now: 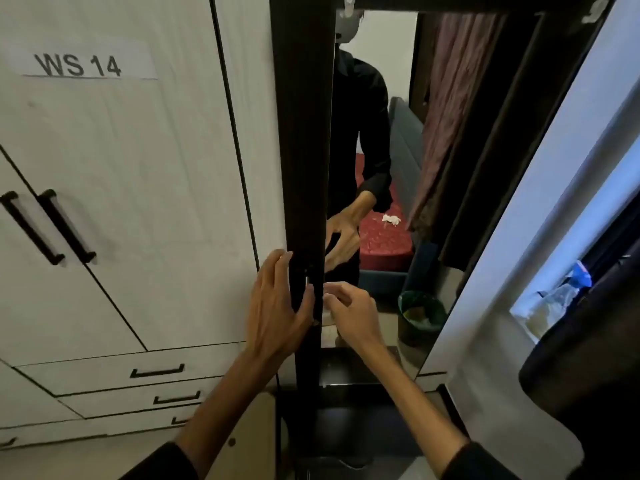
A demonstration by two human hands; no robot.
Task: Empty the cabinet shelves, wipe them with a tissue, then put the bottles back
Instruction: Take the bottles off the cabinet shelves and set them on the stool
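Observation:
A tall dark cabinet panel stands next to a mirror door. My left hand lies flat on the dark panel with fingers spread, its thumb beside a small metal knob. My right hand has its fingertips curled and pinched at the mirror door's left edge. No shelf or bottle is in view. A crumpled white tissue shows only as a reflection, lying on a red bed cover.
White wardrobe doors with black handles and drawers fill the left, labelled "WS 14". The mirror reflects a person in black, a green bin and a curtain. A white wall and dark cloth are close on the right.

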